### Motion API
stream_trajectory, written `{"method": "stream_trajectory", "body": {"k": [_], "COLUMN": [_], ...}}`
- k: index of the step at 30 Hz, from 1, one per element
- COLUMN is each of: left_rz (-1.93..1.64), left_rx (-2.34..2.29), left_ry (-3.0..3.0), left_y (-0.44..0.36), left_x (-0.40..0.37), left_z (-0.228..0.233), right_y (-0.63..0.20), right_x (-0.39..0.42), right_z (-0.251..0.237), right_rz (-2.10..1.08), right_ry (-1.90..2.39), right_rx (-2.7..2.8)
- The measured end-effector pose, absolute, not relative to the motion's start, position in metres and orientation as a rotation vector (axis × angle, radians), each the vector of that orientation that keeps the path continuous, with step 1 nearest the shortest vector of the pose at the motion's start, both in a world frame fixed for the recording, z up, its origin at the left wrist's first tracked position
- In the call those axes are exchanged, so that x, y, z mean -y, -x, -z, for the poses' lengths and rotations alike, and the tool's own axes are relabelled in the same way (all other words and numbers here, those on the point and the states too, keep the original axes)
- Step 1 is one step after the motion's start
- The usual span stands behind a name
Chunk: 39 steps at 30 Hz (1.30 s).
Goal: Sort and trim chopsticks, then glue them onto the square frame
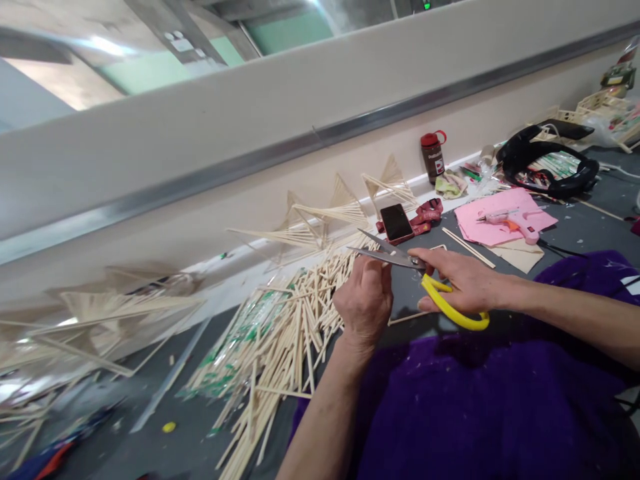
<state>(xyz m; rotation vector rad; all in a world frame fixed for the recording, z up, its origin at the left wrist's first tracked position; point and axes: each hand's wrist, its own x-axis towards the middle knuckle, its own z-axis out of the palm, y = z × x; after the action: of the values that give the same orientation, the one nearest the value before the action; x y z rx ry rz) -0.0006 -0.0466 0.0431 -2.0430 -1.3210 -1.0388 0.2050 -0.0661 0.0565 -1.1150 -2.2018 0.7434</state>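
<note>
Yellow-handled scissors are gripped in my right hand, their blades parted and pointing left. My left hand is closed in a pinch right beside the lower blade. A tiny pale bit shows by the blades at its fingertips, too small to name. Under and left of that hand spreads a loose pile of thin wooden sticks, partly over clear plastic wrappers with green print. A single stick lies on the table below the scissors.
Stick frameworks lean along the wall, with another at left. Behind the hands are a phone, a red-lidded bottle and a pink glue gun on pink sheets. A black looped object sits at right.
</note>
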Motion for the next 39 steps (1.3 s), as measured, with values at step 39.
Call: {"method": "stream_trajectory", "body": {"k": [39], "left_rz": [2.315], "left_rx": [2.547], "left_ry": [2.66], "left_y": [-0.022], "left_x": [0.054], "left_z": [-0.069], "right_y": [-0.229], "right_x": [0.039], "right_z": [-0.045], "right_rz": [-0.832], "right_ry": [1.1], "right_rx": [2.254]}}
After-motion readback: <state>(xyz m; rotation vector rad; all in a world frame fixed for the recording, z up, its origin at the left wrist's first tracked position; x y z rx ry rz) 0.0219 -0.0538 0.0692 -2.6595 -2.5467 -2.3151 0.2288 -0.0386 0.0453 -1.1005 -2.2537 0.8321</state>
